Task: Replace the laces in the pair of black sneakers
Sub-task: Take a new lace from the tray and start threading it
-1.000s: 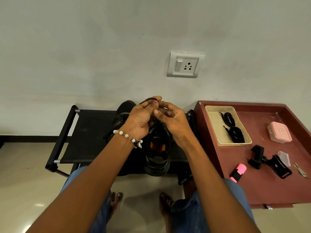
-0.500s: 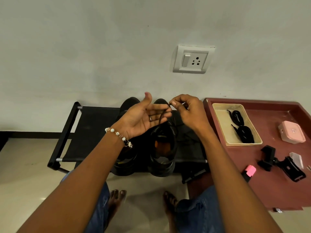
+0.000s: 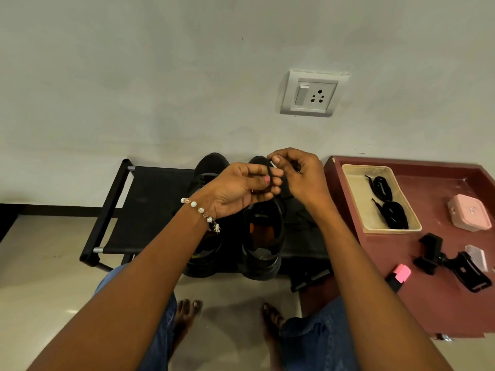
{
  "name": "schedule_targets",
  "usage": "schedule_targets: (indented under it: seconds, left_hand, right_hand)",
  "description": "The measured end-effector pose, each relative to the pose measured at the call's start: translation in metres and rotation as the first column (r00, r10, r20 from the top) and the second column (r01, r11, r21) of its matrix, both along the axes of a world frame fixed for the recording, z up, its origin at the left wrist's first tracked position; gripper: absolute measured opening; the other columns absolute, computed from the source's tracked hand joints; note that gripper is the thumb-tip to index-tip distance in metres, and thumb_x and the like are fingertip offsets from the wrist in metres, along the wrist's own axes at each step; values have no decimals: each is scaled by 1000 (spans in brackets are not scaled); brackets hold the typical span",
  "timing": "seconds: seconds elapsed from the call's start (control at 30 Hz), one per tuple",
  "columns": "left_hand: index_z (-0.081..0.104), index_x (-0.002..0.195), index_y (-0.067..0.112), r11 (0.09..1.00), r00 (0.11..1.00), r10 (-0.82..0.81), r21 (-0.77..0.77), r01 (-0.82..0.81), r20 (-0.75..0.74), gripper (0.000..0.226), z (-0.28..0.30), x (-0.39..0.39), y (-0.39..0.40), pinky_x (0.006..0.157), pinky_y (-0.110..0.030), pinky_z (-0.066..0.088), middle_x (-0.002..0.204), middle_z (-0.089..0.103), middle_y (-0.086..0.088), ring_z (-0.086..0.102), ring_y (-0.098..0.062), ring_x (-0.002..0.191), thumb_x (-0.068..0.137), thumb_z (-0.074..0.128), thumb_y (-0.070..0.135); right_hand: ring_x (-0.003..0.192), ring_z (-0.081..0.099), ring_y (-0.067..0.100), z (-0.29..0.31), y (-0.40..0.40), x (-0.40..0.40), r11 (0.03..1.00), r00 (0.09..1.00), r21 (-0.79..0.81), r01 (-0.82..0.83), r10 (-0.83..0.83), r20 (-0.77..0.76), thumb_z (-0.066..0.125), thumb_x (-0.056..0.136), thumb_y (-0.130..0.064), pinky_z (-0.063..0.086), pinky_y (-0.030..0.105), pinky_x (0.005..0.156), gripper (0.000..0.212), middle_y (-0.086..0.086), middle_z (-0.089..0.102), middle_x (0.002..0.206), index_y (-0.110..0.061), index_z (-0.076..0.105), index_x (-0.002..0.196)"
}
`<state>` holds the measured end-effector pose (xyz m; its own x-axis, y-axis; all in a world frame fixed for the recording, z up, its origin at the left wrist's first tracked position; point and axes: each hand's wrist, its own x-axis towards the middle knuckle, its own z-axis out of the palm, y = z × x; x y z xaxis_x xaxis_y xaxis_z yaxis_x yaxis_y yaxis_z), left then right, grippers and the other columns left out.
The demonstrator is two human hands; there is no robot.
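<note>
Holding a black lace [image 3: 268,175] w/ both hands above the rt sneaker [image 3: 263,236]: your left hand [image 3: 238,190] has fingers curled round it, right hand [image 3: 301,174] pinches it. Both sneakers sit on the black rack [image 3: 150,207]; spare laces [image 3: 388,202] in the tray [image 3: 359,199].

Head view, forward and downward.

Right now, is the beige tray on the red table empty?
No, the beige tray holds two coiled black laces.
</note>
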<state>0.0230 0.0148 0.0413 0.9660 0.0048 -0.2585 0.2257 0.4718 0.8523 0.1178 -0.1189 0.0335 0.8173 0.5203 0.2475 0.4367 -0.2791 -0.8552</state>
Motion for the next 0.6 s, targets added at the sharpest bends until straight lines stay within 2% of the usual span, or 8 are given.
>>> schedule_targets:
  seconds: [0.1, 0.2, 0.3, 0.43, 0.53, 0.6]
  left_hand:
    - [64, 110, -4, 992, 997, 77, -98, -77, -6, 26, 6, 2, 4, 72, -29, 59, 87, 70, -11, 70, -19, 77, 96, 43, -5]
    - [63, 111, -6, 995, 997, 54, -87, -58, -46, 30, 9, 1, 9, 82, -35, 59, 100, 71, -19, 71, -28, 91, 99, 35, -4]
    - [59, 118, -5, 995, 997, 29, -98, -37, -78, 30, 10, 0, 10, 85, -38, 58, 105, 69, -24, 69, -33, 98, 102, 34, 2]
    - [56, 124, -1, 998, 995, 55, 11, -55, -86, 37, 6, 3, 17, 88, -38, 56, 114, 66, -24, 67, -34, 105, 96, 35, -13]
    - [58, 124, -1, 991, 992, 101, 99, -93, -76, 46, 3, 3, 25, 94, -37, 54, 116, 67, -20, 66, -30, 108, 90, 34, -21]
    - [59, 122, -2, 984, 989, 137, 121, -130, -58, 42, 2, 4, 29, 96, -37, 52, 118, 67, -19, 66, -27, 108, 92, 34, -17]
  right_hand:
    - [90, 67, 9, -1, 0, -1, 1000, 1000, 2, -2, 2, 7, 58, 95, -9, 55, 32, 86, 17, -5, 73, 91, -15, 74, 97]
    - [84, 66, 7, 2, 1, -2, 998, 1000, 57, 24, -24, 1, 59, 95, -10, 55, 28, 80, 15, -8, 71, 86, -14, 73, 95]
    - [73, 62, 3, 2, 0, -1, 995, 999, 85, 48, -47, -14, 59, 95, -11, 53, 27, 73, 13, -13, 67, 77, -16, 71, 94]
    - [74, 60, 8, 2, -5, 4, 992, 998, 114, 62, -64, 19, 56, 96, -9, 53, 31, 72, 16, -7, 68, 83, -17, 69, 95]
    - [75, 58, 1, 4, -10, 7, 997, 995, 68, 43, -49, 88, 53, 96, -4, 49, 19, 71, 21, -7, 68, 91, -18, 69, 94]
    - [77, 58, -2, 5, -12, 8, 999, 990, 25, 41, -44, 131, 53, 96, -4, 47, 13, 72, 22, -4, 67, 93, -17, 70, 94]
